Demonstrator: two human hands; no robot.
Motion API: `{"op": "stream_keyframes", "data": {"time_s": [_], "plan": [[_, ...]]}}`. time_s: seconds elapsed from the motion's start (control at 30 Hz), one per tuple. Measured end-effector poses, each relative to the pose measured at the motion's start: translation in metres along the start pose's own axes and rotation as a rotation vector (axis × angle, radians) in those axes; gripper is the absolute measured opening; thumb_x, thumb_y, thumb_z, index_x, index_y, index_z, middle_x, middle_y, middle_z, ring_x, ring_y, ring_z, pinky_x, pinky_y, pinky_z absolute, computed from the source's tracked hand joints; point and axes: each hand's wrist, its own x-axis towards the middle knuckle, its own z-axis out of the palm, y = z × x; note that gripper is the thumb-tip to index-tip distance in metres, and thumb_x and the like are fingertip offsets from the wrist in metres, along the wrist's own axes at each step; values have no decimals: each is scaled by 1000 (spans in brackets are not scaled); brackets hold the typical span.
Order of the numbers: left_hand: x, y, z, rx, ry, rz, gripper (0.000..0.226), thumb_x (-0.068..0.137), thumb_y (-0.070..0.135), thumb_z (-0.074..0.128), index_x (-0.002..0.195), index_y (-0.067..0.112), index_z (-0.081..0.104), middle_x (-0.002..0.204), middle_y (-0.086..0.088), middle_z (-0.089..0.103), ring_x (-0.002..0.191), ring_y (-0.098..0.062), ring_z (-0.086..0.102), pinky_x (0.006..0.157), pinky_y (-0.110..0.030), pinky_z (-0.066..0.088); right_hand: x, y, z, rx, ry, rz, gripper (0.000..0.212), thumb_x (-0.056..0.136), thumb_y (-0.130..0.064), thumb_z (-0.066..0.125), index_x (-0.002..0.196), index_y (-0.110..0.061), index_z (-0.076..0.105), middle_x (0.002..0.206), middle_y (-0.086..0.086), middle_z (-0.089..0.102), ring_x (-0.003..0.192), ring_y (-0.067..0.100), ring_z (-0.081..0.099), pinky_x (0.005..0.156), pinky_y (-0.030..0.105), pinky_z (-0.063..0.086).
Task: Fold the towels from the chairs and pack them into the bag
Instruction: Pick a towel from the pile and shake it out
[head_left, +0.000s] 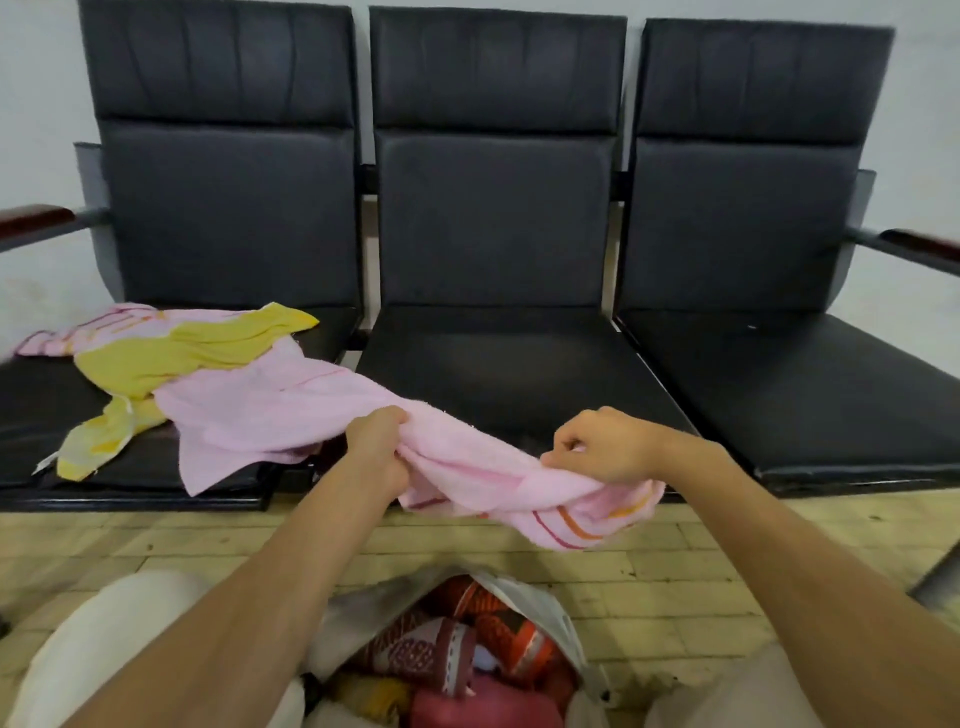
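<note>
A pink towel (270, 410) stretches from the left chair seat (31, 415) out over the front edge of the middle seat (498, 358). My left hand (376, 447) grips a bunched part of it near its middle. My right hand (597, 447) pinches its striped end, which droops below the seat edge. A yellow towel (171, 353) lies crumpled on the left seat, partly under the pink one, and another pink striped towel (78, 332) lies behind it. An open white bag (540, 608) sits on the floor between my knees, holding several folded red and patterned towels (441, 649).
Three joined black chairs stand against a pale wall. The right seat (810, 384) holds nothing. Armrests (36, 215) stick out at both ends. A tiled floor (156, 540) runs in front of the chairs. My knees flank the bag.
</note>
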Motion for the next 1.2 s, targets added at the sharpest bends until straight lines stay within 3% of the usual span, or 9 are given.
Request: {"op": "stream_keyframes", "data": {"time_s": [0.1, 0.27, 0.5, 0.63, 0.7, 0.83, 0.93, 1.07, 1.2], "plan": [[-6, -11, -2, 82, -64, 9, 32, 91, 12, 52, 120, 0, 51, 115, -14, 55, 95, -28, 55, 98, -38, 43, -3, 16, 16, -26, -53, 128, 32, 89, -51, 53, 75, -24, 62, 83, -1, 66, 84, 21, 63, 78, 39, 52], [-21, -14, -15, 172, -174, -62, 42, 95, 12, 49, 134, 0, 45, 134, -19, 50, 123, -36, 47, 103, -46, 41, 22, -1, 34, -23, 53, 162, 40, 98, -43, 49, 94, -7, 66, 92, 9, 69, 89, 28, 63, 82, 41, 51], [-17, -16, -43, 273, -319, 26, 38, 94, 13, 45, 129, 1, 52, 126, -19, 60, 116, -33, 56, 94, -44, 49, 74, -60, 70, 32, 186, 139, 34, 94, -40, 55, 113, -11, 52, 110, 7, 53, 94, 25, 55, 80, 37, 48], [-21, -7, -52, 300, -325, 74, 31, 95, 15, 43, 120, 5, 57, 120, -17, 63, 112, -31, 58, 83, -40, 51, 83, -77, 80, -42, 162, 141, 10, 90, -15, 52, 82, -13, 46, 91, 4, 49, 86, 26, 49, 70, 33, 36], [-26, -3, -55, 330, -323, 76, 33, 94, 17, 44, 123, 5, 56, 121, -16, 63, 113, -31, 59, 86, -41, 51, 81, -77, 74, 124, 173, 163, 14, 91, -20, 50, 78, -14, 47, 85, 3, 53, 80, 25, 51, 69, 33, 37], [-33, 10, -51, 308, -312, 109, 32, 91, 15, 51, 121, 7, 57, 118, -13, 65, 110, -30, 59, 91, -40, 50, 63, -71, 45, 879, 318, 209, 14, 91, -21, 49, 86, -9, 54, 82, 8, 55, 72, 21, 53, 62, 31, 41], [-41, 28, -44, 310, -277, 194, 29, 88, 16, 58, 116, 9, 59, 116, -12, 65, 108, -27, 60, 98, -41, 48, 45, -57, 21, 1148, 362, 216, 27, 89, -17, 50, 110, -4, 60, 104, 14, 64, 92, 25, 62, 76, 36, 49], [-55, 44, -40, 284, -354, 192, 29, 89, 16, 57, 117, 9, 59, 109, -6, 68, 96, -21, 64, 78, -32, 52, 24, -37, 0, 1323, 461, 194, 32, 84, -8, 67, 116, -2, 64, 114, 13, 68, 106, 29, 65, 95, 42, 52], [-63, 53, -47, 298, -462, 176, 27, 90, 6, 48, 114, 6, 60, 105, -11, 67, 88, -22, 64, 66, -30, 53, 10, -24, -8, 1549, 534, 220, 31, 78, -2, 73, 108, -5, 66, 115, 14, 68, 107, 30, 66, 88, 43, 55]]}}
